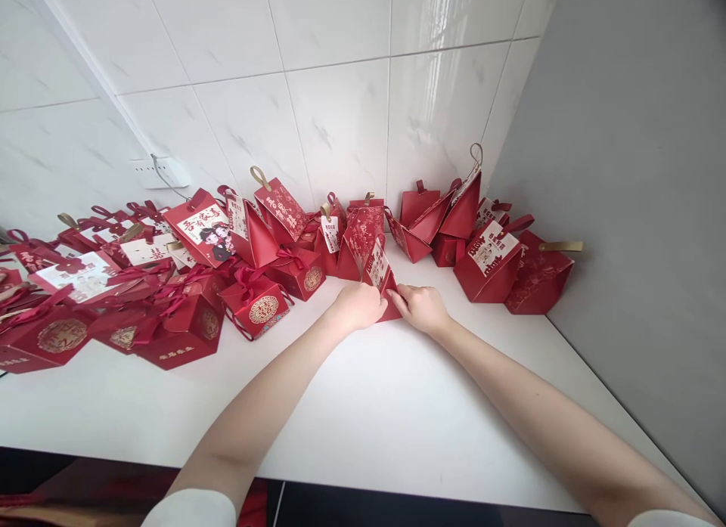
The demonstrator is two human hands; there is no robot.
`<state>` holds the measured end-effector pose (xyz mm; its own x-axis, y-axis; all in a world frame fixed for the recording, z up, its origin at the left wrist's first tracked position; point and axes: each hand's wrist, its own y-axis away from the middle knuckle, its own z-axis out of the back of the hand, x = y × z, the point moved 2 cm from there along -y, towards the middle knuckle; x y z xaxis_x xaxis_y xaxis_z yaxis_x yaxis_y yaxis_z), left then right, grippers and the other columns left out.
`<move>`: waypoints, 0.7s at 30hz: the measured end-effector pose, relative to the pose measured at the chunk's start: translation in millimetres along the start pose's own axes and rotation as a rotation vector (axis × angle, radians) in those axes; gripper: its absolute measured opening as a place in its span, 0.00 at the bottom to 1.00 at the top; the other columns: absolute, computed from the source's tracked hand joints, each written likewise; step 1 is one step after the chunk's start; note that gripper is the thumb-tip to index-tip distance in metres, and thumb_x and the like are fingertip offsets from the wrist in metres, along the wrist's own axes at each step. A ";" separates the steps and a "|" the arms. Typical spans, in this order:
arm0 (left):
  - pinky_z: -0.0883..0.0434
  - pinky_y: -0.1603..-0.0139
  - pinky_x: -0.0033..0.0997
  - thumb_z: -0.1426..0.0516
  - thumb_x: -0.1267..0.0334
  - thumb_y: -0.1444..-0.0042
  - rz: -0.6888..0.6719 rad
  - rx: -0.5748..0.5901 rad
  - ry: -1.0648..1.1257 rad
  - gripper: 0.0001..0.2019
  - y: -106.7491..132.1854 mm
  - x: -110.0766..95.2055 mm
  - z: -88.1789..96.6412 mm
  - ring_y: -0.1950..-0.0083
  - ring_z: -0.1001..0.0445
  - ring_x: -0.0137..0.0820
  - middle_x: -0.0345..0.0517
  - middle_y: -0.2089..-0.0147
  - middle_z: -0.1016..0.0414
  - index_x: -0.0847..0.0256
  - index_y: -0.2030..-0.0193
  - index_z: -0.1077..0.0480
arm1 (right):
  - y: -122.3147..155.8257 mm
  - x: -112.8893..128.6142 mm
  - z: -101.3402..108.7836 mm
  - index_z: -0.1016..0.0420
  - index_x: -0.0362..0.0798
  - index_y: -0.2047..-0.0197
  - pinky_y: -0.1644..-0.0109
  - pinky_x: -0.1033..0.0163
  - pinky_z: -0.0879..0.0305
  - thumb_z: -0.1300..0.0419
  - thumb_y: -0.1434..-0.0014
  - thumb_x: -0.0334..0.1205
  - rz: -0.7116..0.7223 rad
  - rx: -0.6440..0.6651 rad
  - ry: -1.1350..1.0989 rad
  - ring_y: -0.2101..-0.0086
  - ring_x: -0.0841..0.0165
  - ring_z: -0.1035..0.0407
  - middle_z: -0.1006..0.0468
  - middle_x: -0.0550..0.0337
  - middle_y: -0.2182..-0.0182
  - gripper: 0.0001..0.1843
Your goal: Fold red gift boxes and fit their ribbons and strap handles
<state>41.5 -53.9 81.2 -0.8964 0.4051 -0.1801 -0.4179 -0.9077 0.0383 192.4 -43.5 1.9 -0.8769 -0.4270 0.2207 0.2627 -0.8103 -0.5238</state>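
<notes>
Red gift box held from both sides at the surface

The red gift box (387, 281) stands between the two hands, near the middle of the white surface (352, 406), its pictured panel leaning. The left hand (363, 306) has its fingers curled in and closed on the near left side; the fingertips are hidden. The right hand (423, 308) closes on the right edge, thumb laid forward and fingers bent. The opposed holds presumably keep the folded card steady and in shape.

Directly behind stands a patterned red box (364, 226). To the right, other red boxes (491, 266) stand near the grey panel (635, 172); to the left, ribboned boxes (181, 338) crowd together. The row sits back towards the tiled wall (340, 119), likely to leave working room in front.
</notes>
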 end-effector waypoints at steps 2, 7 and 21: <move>0.30 0.58 0.36 0.51 0.58 0.41 0.016 0.038 0.028 0.17 -3.7 2.4 -6.0 0.64 0.22 0.42 0.56 0.73 0.24 0.64 0.74 0.28 | 1.0 -1.9 -2.1 0.32 0.49 0.72 0.72 0.62 0.54 0.58 0.31 0.51 -0.003 0.020 -0.005 0.77 0.66 0.33 0.23 0.58 0.76 0.24; 0.30 0.66 0.34 0.55 0.60 0.39 0.009 0.181 0.061 0.23 -6.7 7.1 -15.4 0.79 0.28 0.35 0.49 0.85 0.30 0.63 0.82 0.30 | 2.6 -2.9 -3.1 0.32 0.50 0.67 0.72 0.62 0.52 0.58 0.31 0.47 -0.003 0.051 -0.003 0.75 0.66 0.31 0.22 0.59 0.73 0.20; 0.31 0.55 0.38 0.57 0.54 0.34 -0.146 -0.127 -0.074 0.20 -22.6 49.0 -40.4 0.57 0.23 0.42 0.56 0.61 0.22 0.63 0.58 0.27 | 2.1 -9.9 -11.4 0.31 0.50 0.69 0.70 0.62 0.49 0.54 0.32 0.48 -0.074 0.169 0.047 0.74 0.63 0.29 0.22 0.58 0.74 0.18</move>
<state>13.0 -18.0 31.9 -0.8382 0.5357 -0.1021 -0.5260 -0.8436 -0.1083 197.1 -36.4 -10.7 -0.9131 -0.3475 0.2133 0.2568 -0.8965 -0.3611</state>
